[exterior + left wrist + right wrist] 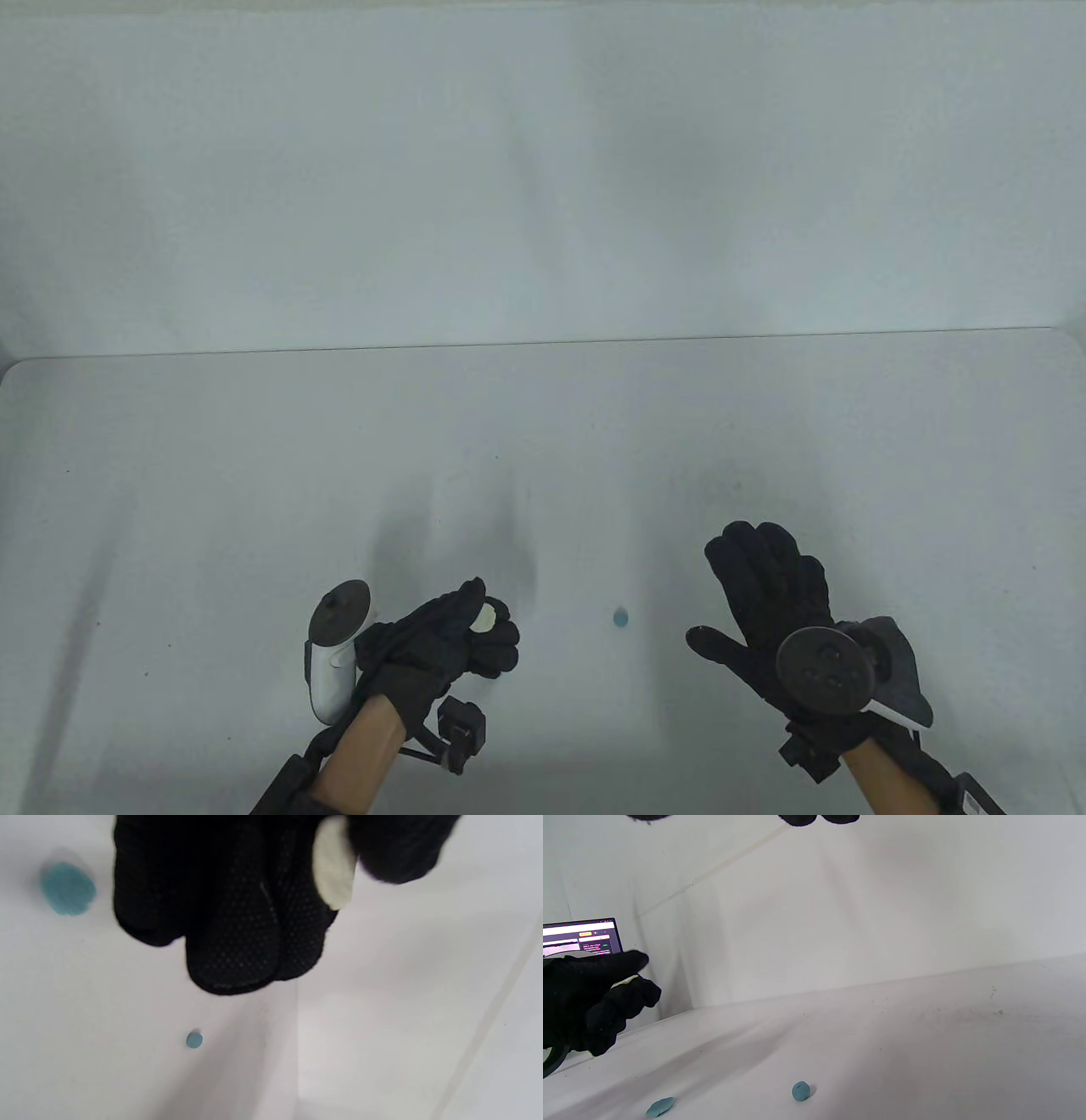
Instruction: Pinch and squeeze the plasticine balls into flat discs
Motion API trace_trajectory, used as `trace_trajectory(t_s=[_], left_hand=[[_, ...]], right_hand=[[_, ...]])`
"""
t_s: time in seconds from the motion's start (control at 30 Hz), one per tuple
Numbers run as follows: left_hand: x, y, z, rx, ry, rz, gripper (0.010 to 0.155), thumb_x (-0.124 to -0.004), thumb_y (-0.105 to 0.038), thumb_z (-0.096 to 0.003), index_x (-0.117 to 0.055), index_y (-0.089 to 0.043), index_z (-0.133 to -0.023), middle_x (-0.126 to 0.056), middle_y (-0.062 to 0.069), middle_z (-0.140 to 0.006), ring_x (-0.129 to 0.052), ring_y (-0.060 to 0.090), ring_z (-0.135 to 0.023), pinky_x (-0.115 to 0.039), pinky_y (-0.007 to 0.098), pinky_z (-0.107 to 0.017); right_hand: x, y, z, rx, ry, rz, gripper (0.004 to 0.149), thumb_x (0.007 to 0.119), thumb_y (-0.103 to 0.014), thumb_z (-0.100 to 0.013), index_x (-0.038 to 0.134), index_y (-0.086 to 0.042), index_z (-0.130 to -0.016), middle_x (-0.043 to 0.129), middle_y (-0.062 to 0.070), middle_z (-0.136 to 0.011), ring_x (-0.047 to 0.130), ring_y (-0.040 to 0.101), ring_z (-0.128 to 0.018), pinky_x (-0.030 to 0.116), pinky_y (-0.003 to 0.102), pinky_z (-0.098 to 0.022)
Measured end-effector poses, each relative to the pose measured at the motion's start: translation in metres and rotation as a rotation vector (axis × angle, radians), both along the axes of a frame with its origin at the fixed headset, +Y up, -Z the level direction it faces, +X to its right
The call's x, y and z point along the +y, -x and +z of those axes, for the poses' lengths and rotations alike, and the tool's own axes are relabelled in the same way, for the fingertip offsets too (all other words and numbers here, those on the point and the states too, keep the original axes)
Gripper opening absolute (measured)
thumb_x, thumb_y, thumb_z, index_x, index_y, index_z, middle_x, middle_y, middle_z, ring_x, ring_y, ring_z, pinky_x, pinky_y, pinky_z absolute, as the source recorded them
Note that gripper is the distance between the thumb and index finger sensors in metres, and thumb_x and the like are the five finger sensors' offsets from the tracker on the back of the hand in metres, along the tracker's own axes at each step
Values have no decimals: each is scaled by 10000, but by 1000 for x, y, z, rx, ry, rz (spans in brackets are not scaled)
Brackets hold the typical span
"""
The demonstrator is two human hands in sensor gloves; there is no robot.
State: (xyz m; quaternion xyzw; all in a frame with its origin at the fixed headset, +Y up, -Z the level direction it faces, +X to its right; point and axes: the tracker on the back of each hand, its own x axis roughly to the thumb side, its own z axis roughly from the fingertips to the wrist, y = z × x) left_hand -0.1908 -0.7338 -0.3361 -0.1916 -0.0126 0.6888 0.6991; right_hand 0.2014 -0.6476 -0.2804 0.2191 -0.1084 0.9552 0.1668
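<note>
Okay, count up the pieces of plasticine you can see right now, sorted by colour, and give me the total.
Blue plasticine: 2, a flattened disc and a small ball, both on the table.
White plasticine: 1, a flattened piece pinched in the left hand.
Total: 3

Black gloves; white plasticine piece; teal ball; teal disc; white table.

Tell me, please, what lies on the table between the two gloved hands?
A small blue plasticine ball sits on the white table, between the left hand and right hand, touching neither; the table view shows it.
</note>
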Motion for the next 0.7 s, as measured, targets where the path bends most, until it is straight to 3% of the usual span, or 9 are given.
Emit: trace_trajectory(t_s=[0.27, 0.33, 0.37, 0.43, 0.53, 0.7], left_hand=[[3, -1, 0, 4, -21, -17, 449, -670, -358, -555, -849, -29, -805, -1043, 29, -568, -1146, 146, -386, -967, 324, -387], [0, -1, -1, -13, -15, 32, 534, -637, -422, -553, -796, -29, -877, -1003, 82, -708, -1113, 220, -537, -922, 370, -480], [-2, -2, -2, -70, 6, 111, 709, -613, -500, -535, -686, 52, -973, -910, 187, -835, -1035, 320, -672, -846, 441, -561], [-3, -3, 0, -72, 27, 162, 801, -618, -563, -528, -614, 65, -1024, -822, 248, -917, -953, 396, -759, -778, 497, -610], [-1, -3, -2, -53, -27, 31, 700, -694, -532, -516, -695, -1, -971, -902, 158, -842, -1026, 298, -676, -845, 429, -562], [0, -1, -1, 10, -17, 9, 464, -777, -398, -511, -823, -76, -841, -1008, 40, -659, -1109, 172, -492, -927, 346, -468]], right_hand=[[0, 0, 0, 7, 0, 0, 844, 495, -680, -542, 351, -130, -1165, 318, 174, -1236, 329, 530, -1105, 408, 763, -695], [0, 0, 0, 6, -2, -1, 842, 494, -680, -542, 352, -131, -1165, 320, 176, -1235, 334, 528, -1104, 408, 764, -694], [0, 0, 0, 7, -3, -3, 843, 494, -681, -542, 353, -130, -1165, 322, 174, -1236, 330, 531, -1105, 408, 763, -694], [0, 0, 0, 8, -1, -3, 843, 494, -680, -542, 352, -130, -1165, 318, 173, -1236, 329, 530, -1105, 407, 763, -694], [0, 1, 0, 7, -3, -2, 844, 494, -681, -542, 352, -131, -1165, 320, 174, -1236, 331, 531, -1104, 408, 763, -694], [0, 1, 0, 7, 1, 1, 842, 494, -680, -542, 352, -131, -1165, 321, 175, -1236, 332, 530, -1105, 409, 762, -695]])
